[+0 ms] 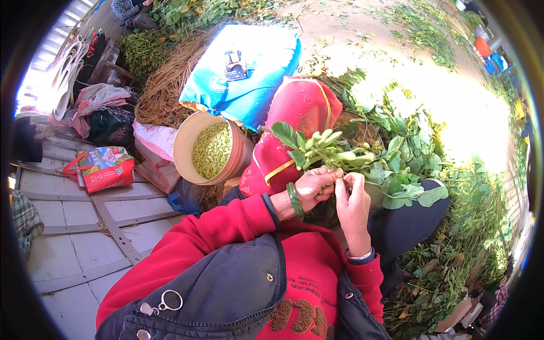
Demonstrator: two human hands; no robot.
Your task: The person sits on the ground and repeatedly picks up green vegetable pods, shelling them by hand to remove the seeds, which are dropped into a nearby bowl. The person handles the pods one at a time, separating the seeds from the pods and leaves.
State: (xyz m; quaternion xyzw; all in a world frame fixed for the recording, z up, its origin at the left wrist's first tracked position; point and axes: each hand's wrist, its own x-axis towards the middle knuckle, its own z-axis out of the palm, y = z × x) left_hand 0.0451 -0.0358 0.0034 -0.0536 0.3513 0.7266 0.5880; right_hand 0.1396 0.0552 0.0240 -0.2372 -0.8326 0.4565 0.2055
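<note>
My left hand (pixel 313 187), with a green bangle at the wrist, grips the stems of a leafy bean plant (pixel 340 154) bearing several plump green pods. Close against it, my right hand (pixel 353 197) pinches the lower end of the plant with thumb and fingers; what lies between these fingertips is mostly hidden. Both hands are above my lap, between a red cloth (pixel 293 114) with gold trim over my left knee and my dark right trouser leg (pixel 408 225). A plastic bucket (pixel 183 148) stands left of the red cloth, holding many shelled green beans (pixel 212 149).
Beyond the bucket lies a full blue sack (pixel 267 100) with a small box (pixel 236 70) on top. Dry straw-like strands (pixel 168 80) and a red printed bag (pixel 109 170) are leftward. Picked plants (pixel 467 212) cover the ground rightward. Another person (pixel 126 9) is at the far upper left.
</note>
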